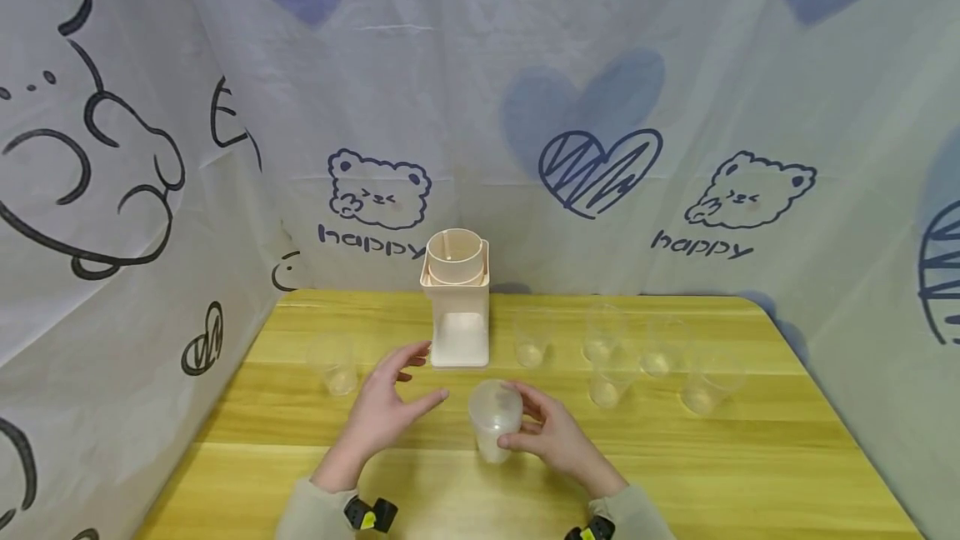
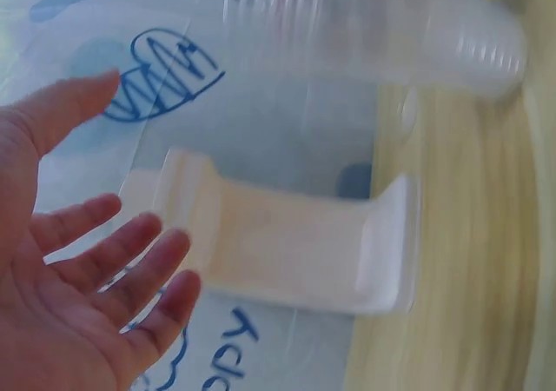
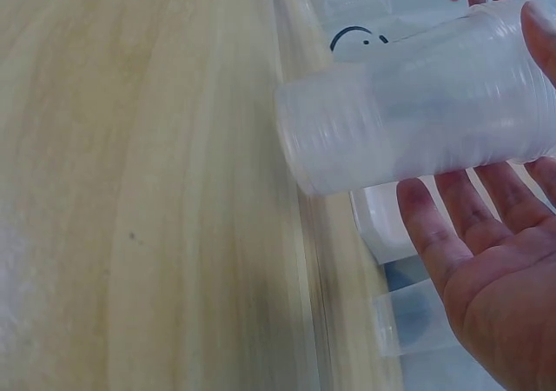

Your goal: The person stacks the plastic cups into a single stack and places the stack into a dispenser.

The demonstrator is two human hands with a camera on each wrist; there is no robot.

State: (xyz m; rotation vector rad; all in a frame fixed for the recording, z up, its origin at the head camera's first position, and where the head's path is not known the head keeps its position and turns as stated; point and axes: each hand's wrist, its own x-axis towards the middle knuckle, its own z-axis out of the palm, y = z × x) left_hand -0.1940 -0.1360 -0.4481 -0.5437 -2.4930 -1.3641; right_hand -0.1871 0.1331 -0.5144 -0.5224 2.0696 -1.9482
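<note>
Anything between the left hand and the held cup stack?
No object: in the head view, only a bare stretch of tabletop shows between the left hand and the cup stack in the right hand.

From far off, I see the cup stack (image 1: 493, 427) at my clock's middle. The right hand (image 1: 555, 437) holds it from 3 o'clock; the left hand (image 1: 384, 408) is apart, at 9. The stand (image 1: 459, 311) is on the table (image 1: 750, 473) near 12, with a cloth (image 1: 465, 98) behind. Five cups (image 1: 609, 386) sit from 1 to 3, and one lone cup (image 1: 341, 372) between 9 and 10.
</note>
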